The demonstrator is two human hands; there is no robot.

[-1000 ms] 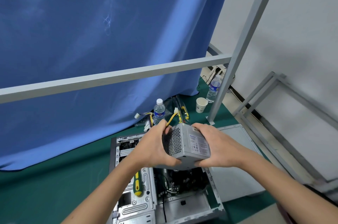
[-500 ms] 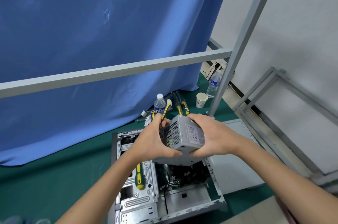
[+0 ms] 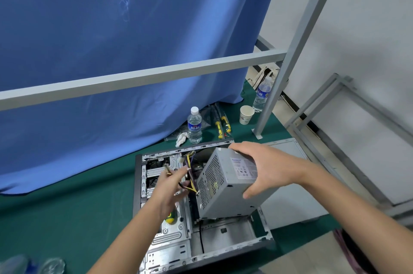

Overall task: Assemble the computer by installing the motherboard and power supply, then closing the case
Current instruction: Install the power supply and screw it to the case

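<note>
Power supply (image 3: 225,182) tilted, perhaps inside case (image 3: 138,186)

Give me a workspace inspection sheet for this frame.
Surface: green mat, partly covered by the case.
Job's things: open case lies flat; PSU held tilted above it; side panel lies right of the case.
Clutter: two bottles, paper cup, screwdriver in the case, more tools behind.
Hands: right hand grips the PSU; left hand holds its wires.
Cables: yellow-black PSU wires hang into the case.
Surroundings: blue curtain, grey frame, white wall.
</note>
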